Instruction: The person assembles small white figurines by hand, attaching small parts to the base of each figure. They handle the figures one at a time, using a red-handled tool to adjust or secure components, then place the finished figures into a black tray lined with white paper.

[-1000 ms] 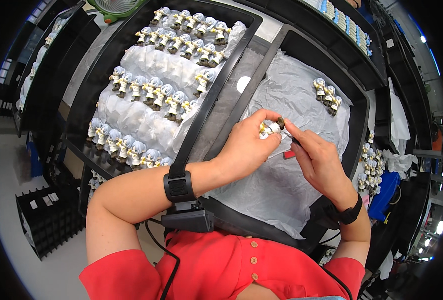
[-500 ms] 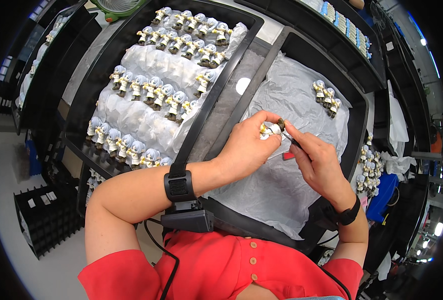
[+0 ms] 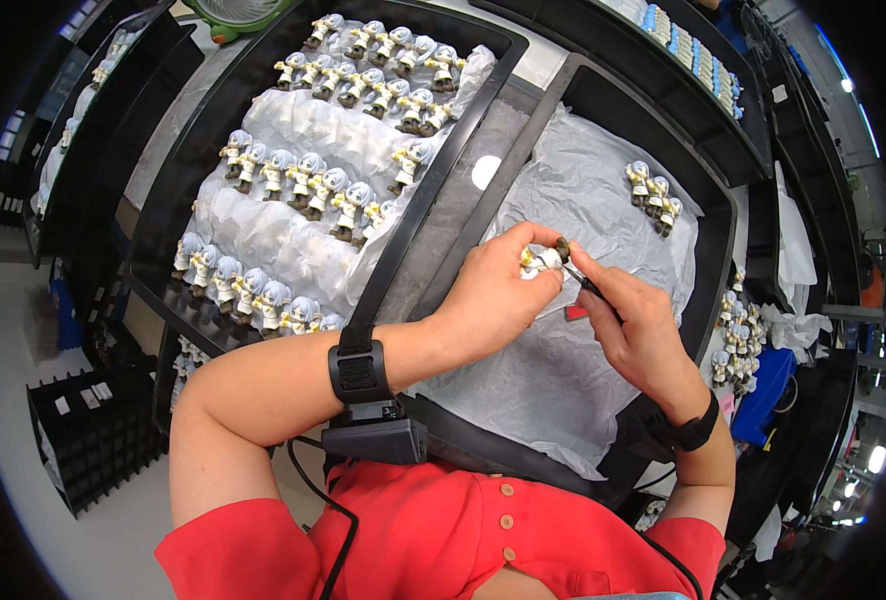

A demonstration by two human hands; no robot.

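Note:
My left hand (image 3: 498, 285) is closed on a small white figurine (image 3: 540, 261) with yellow details and a dark brown end. The fingers cover much of it. My right hand (image 3: 635, 325) pinches a slim dark handheld tool (image 3: 587, 284) like a pen or a fine knife, its end at the figurine's dark part; the tip is too small to make out. Both hands are above a black tray (image 3: 553, 85) lined with crumpled grey-white paper (image 3: 573, 160). Below the right fingers a small red piece (image 3: 576, 313) shows, partly hidden. Several finished-looking figurines (image 3: 653, 195) stand at the tray's far right.
To the left, another black tray (image 3: 508, 45) holds rows of silver-haired figurines (image 3: 308, 178) between paper strips. More figurines (image 3: 738, 340) are clustered right of the lined tray, near a blue bin (image 3: 771, 395). A green fan (image 3: 233, 15) stands at the far left. Cables hang by my forearms.
The tool in my right hand has tilted slightly, with more of its dark shaft showing, and the right fingers have shifted a little. My left hand and the figurine are almost unmoved.

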